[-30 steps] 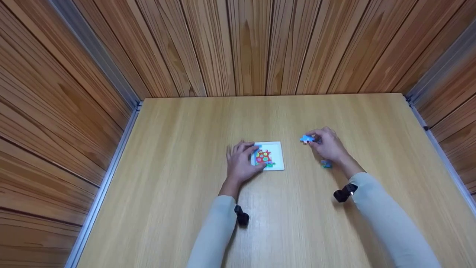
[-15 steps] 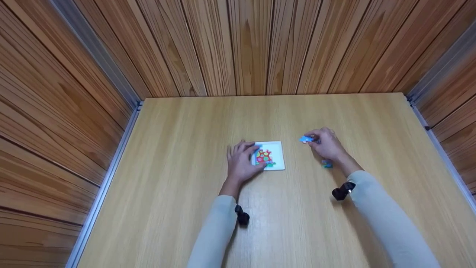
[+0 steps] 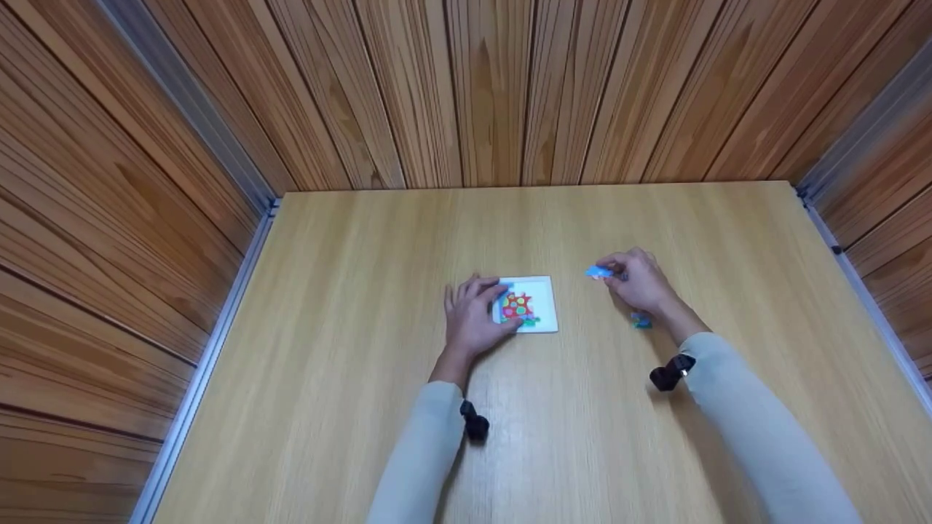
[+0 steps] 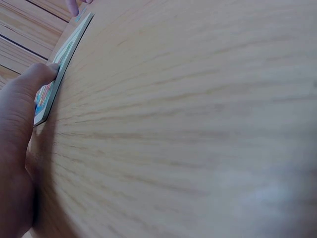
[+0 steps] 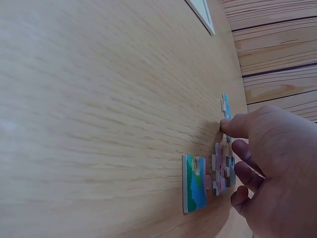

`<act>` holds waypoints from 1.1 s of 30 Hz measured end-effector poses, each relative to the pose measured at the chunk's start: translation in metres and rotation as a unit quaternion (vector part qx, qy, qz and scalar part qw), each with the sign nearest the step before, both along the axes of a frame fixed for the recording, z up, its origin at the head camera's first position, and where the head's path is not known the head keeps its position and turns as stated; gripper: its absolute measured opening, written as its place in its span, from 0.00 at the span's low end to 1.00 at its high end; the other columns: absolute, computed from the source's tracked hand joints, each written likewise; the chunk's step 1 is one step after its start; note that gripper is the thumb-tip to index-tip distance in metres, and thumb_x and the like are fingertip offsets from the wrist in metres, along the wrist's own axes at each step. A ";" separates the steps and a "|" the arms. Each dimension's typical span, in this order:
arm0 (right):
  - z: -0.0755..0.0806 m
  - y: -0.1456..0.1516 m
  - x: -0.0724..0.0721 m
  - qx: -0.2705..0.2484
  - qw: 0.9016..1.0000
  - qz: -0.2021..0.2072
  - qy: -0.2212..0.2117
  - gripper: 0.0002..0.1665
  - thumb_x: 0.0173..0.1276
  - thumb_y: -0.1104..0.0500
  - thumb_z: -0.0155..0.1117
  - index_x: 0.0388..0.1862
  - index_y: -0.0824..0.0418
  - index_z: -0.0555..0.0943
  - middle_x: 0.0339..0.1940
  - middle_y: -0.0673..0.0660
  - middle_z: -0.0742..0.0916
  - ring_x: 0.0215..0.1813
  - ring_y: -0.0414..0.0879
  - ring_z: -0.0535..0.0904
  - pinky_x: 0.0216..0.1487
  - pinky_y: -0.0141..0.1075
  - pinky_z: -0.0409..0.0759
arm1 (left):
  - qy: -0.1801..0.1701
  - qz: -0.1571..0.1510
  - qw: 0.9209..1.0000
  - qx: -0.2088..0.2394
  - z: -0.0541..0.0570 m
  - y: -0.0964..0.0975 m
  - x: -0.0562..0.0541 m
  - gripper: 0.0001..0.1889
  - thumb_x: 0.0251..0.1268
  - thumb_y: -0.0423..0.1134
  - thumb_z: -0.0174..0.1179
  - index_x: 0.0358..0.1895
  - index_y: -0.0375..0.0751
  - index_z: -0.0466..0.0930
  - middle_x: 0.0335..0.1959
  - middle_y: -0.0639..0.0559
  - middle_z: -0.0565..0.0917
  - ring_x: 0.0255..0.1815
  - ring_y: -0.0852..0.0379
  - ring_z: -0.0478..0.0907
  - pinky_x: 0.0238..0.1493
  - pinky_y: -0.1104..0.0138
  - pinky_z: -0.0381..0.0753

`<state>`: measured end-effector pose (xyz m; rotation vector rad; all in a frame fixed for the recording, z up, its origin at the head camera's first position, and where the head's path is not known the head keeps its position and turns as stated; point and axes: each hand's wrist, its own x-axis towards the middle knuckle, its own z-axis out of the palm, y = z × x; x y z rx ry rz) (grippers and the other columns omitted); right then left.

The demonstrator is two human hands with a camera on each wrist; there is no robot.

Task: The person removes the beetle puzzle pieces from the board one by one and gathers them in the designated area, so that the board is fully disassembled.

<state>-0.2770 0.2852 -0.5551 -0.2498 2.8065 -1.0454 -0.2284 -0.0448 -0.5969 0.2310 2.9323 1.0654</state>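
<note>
A white puzzle board lies on the table with a red, spotted, joined picture part in its left portion. My left hand holds the board's left side, thumb over the near rim and forefinger at the far rim. To the right of the board, my right hand pinches a light-blue puzzle piece between thumb and forefinger, low over the table. Its other fingers hang loosely curled beside pink and dark pieces. A green and blue puzzle piece lies nearer the wrist.
The wooden table meets a plank wall at the back, with plank walls and metal rails on both sides. A small black camera sits on each wrist.
The light-blue piece has tilted slightly in my right hand, and that wrist has shifted a little to the left. My left hand and the board stay nearly still.
</note>
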 end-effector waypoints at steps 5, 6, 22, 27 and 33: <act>0.000 0.000 0.001 0.002 1.000 0.001 0.003 0.21 0.84 0.65 0.63 0.71 0.68 0.85 0.63 0.73 0.82 0.67 0.66 0.73 0.62 0.47 0.72 | 0.001 -0.001 1.000 -0.001 0.000 0.000 0.000 0.38 0.66 0.63 0.76 0.76 0.54 0.84 0.83 0.52 0.77 0.95 0.40 0.58 0.95 0.30 0.37; 0.001 0.000 0.001 0.002 1.000 0.001 0.004 0.21 0.84 0.65 0.63 0.71 0.68 0.85 0.63 0.73 0.81 0.67 0.66 0.73 0.62 0.47 0.72 | 0.001 -0.001 1.000 -0.002 0.001 0.000 0.000 0.38 0.66 0.63 0.76 0.76 0.54 0.84 0.83 0.52 0.78 0.95 0.40 0.58 0.95 0.29 0.37; 0.009 -0.019 0.005 -0.005 0.999 0.034 0.018 0.24 0.81 0.64 0.69 0.72 0.67 0.84 0.58 0.71 0.82 0.60 0.62 0.73 0.56 0.44 0.71 | -0.002 -0.006 1.000 0.000 0.001 -0.001 0.000 0.38 0.62 0.63 0.77 0.75 0.53 0.85 0.83 0.52 0.78 0.94 0.40 0.59 0.95 0.30 0.38; 0.009 -0.027 0.008 -0.013 0.999 0.040 0.016 0.25 0.80 0.63 0.72 0.72 0.66 0.84 0.58 0.70 0.81 0.61 0.62 0.75 0.57 0.44 0.73 | 0.000 -0.025 1.000 -0.010 0.001 -0.003 0.000 0.43 0.56 0.65 0.80 0.76 0.54 0.84 0.85 0.53 0.76 0.94 0.39 0.58 0.95 0.29 0.38; 0.010 -0.039 0.011 -0.020 0.998 0.046 0.023 0.26 0.77 0.61 0.75 0.71 0.65 0.85 0.59 0.69 0.83 0.62 0.63 0.78 0.59 0.45 0.75 | 0.003 -0.036 0.999 -0.025 0.001 -0.005 -0.001 0.46 0.55 0.65 0.81 0.78 0.54 0.83 0.86 0.52 0.75 0.95 0.38 0.56 0.94 0.27 0.38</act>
